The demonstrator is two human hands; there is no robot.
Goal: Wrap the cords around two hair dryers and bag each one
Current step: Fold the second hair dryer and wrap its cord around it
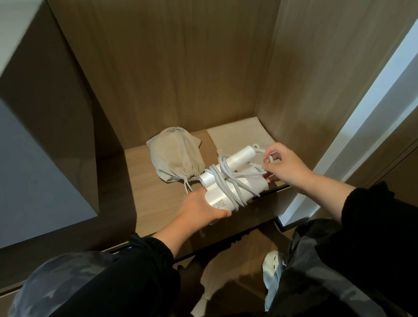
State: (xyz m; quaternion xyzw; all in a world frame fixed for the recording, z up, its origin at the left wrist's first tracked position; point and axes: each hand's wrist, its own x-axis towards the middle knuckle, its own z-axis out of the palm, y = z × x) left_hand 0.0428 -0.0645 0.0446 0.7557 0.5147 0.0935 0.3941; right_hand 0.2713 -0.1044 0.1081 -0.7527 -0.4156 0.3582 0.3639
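A white hair dryer (221,198) is held just above the wooden shelf (148,186). My left hand (199,210) grips the dryer's barrel from the left. Its pale cord (228,185) is looped several times round the barrel and the folded handle (239,158). My right hand (285,166) pinches the loose end of the cord at the right of the dryer. A filled beige drawstring bag (176,156) lies behind the dryer on the left, its neck drawn closed. A flat empty beige bag (239,135) lies behind on the right.
The shelf sits in a wooden alcove with a back panel (178,57) and a right side wall (322,67) close by. A grey boxy cabinet (17,128) juts out at the left. My knees in camouflage trousers (61,292) are below the shelf's front edge.
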